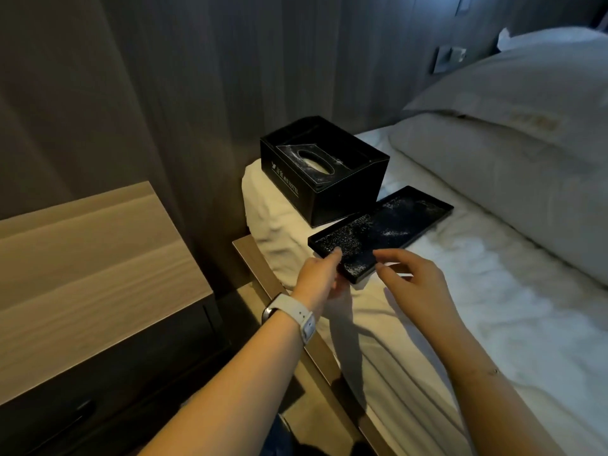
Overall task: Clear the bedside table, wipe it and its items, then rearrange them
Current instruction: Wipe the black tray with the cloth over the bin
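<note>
A flat black tray (pixel 398 222), speckled with white dust, lies on the white bed sheet (pixel 477 317). Behind it on the bed corner stands a black hotel tissue box (pixel 348 192), dusty on top. My left hand (pixel 320 278), with a white watch on its wrist, pinches the tray's near end, thumb on the rim and fingers underneath. My right hand (pixel 414 278) hovers just right of that same end, fingers loosely spread and holding nothing. The wooden bedside table (pixel 82 258) at the left has a bare top.
A large grey pillow (pixel 510 153) lies on the bed to the right of the tray. The bed's wooden side ledge (pixel 260 274) runs between bed and bedside table. Wall switches (pixel 449 57) sit on the dark panelled wall behind.
</note>
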{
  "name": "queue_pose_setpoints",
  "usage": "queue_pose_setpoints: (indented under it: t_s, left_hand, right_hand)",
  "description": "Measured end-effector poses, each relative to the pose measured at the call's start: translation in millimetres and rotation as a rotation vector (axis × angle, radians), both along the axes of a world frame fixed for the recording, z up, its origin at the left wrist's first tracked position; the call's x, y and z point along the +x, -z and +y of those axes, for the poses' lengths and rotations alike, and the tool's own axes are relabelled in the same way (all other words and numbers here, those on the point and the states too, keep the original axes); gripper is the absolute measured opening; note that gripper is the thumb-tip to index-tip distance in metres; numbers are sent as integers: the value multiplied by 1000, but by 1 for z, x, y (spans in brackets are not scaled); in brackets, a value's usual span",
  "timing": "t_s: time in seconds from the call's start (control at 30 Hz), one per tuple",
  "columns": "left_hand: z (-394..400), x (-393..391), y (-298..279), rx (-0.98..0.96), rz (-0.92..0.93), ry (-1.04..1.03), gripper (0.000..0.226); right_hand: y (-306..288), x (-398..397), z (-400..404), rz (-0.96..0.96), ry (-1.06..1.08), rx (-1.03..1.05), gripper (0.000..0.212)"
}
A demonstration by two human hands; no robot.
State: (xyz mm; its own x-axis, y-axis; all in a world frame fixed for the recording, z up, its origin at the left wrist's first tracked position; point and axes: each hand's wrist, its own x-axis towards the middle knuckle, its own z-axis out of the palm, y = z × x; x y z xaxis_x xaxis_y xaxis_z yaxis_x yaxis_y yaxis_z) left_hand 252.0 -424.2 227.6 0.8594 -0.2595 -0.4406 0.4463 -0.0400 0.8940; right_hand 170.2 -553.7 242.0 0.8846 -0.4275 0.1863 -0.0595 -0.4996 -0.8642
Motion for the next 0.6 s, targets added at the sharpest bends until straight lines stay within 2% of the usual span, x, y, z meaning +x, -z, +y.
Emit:
queue_pose_setpoints:
  t_s: [0.17, 0.3, 0.43, 0.53, 0.6]
  left_hand:
    - [-16, 10, 17, -47, -6, -95, 18]
    - [-9, 3, 14, -245, -31, -178, 21]
    - [23, -4, 12, -129, -210, -245, 38]
    - [58, -19, 2, -151, -238, -319, 26]
    - [86, -28, -5, -197, -241, -361, 26]
  right_hand:
    - [3, 4, -6, -3, 10, 17, 21]
    - [5, 3, -4, -16, 6, 31, 23]
    - [-4, -5, 12, -80, -59, 64, 24]
    - [-13, -13, 33, -122, -131, 70, 25]
    - [-19, -18, 50, -128, -183, 74, 25]
